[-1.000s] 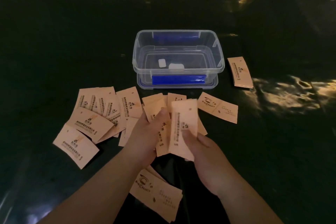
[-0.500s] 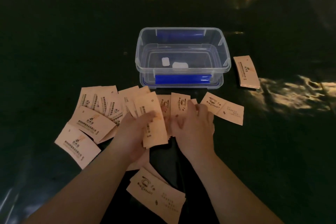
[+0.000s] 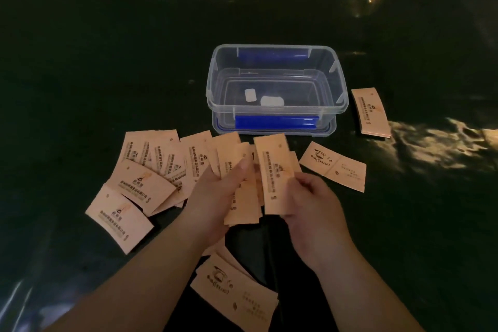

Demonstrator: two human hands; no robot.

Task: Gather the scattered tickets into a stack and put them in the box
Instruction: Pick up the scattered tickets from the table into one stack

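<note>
Left hand [image 3: 215,197] gripping a fanned bunch of tickets [image 3: 244,197], right hand [image 3: 314,205] pinching one ticket [image 3: 275,175] beside it, clear box [image 3: 277,89] beyond both hands, loose tickets [image 3: 151,170] left of them

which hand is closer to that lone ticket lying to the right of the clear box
The right hand. It is nearer the lone ticket, below and left of it; the left hand lies farther left.

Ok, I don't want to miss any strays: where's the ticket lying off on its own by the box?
In the head view, that lone ticket lies flat on the dark table just right of the clear box, apart from the scattered tickets in front.
</note>
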